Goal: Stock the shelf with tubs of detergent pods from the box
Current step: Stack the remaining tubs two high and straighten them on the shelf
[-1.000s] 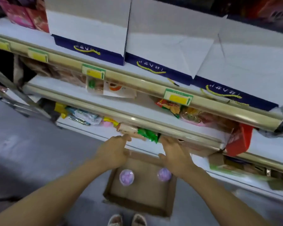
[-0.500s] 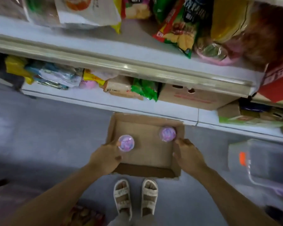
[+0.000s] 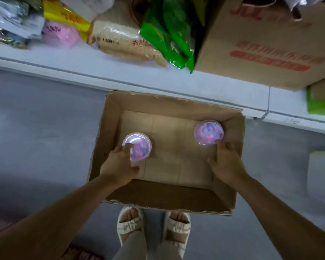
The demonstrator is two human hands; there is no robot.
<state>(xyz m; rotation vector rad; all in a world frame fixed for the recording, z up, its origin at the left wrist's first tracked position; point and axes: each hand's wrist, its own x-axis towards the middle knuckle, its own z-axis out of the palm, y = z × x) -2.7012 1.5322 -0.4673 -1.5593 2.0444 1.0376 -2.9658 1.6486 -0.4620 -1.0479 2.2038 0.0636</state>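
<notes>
Clear-lidded tubs, two, purple-pink pods visible inside, both standing on floor of open cardboard box (image 3: 169, 162). Left tub (image 3: 139, 150) toward box's left wall, right tub (image 3: 209, 132) near far right corner, well apart. Left hand (image 3: 118, 164) down inside box, fingers laid over near-left edge of left tub's lid, thumb spread out to the side; touching, not clearly closed round it. Right hand (image 3: 226, 162) inside box too, fingertips against near edge of right tub, thumb spread wide; grip round tub not visible either. Box on grey floor (image 3: 41, 132), flaps torn, just in front of white bottom shelf (image 3: 83, 61). On shelf: big brown carton (image 3: 261, 45) with red print at right, green bag (image 3: 169, 32) leaning against it, beige sack (image 3: 120, 40), pink pack (image 3: 60, 34), yellow pack (image 3: 68, 15), blurred packets far left. Sandalled feet (image 3: 152, 224) just behind box's near wall.
</notes>
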